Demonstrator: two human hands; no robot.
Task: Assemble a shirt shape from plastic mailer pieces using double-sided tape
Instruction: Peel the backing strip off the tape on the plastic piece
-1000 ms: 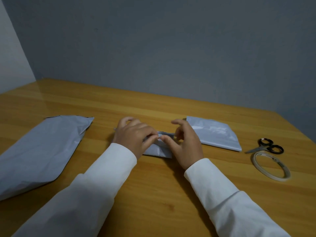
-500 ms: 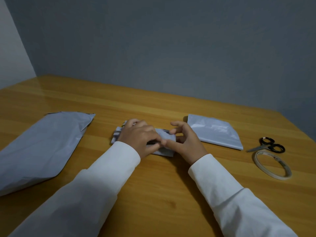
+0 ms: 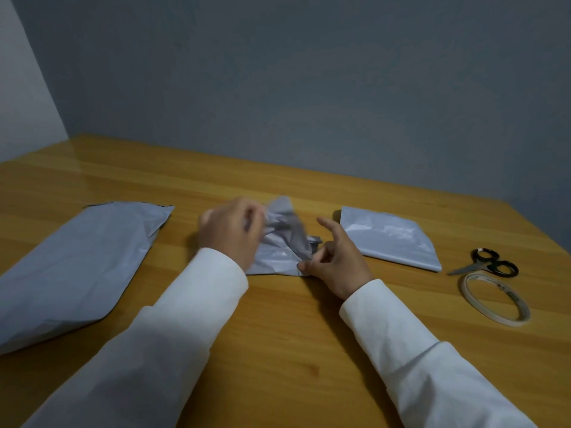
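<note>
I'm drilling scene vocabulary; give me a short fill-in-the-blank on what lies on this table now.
1. The scissors lie just beyond the roll of ____.
2. The largest mailer piece lies to the ____ of both hands.
3. The crumpled mailer piece sits between the left hand and the ____ hand.

Missing: tape; left; right

table (image 3: 278, 335): glossy wood | mailer pieces (image 3: 389, 239): smooth plastic (slight sheen) | sleeves (image 3: 401, 335): matt cloth

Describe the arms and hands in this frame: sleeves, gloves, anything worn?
Both arms wear long white sleeves, plain fabric with loose folds, ending in cuffs at the wrists. The left hand and right hand are bare: no gloves. No ring, watch or markings can be seen, though the left hand is motion-blurred.
</note>
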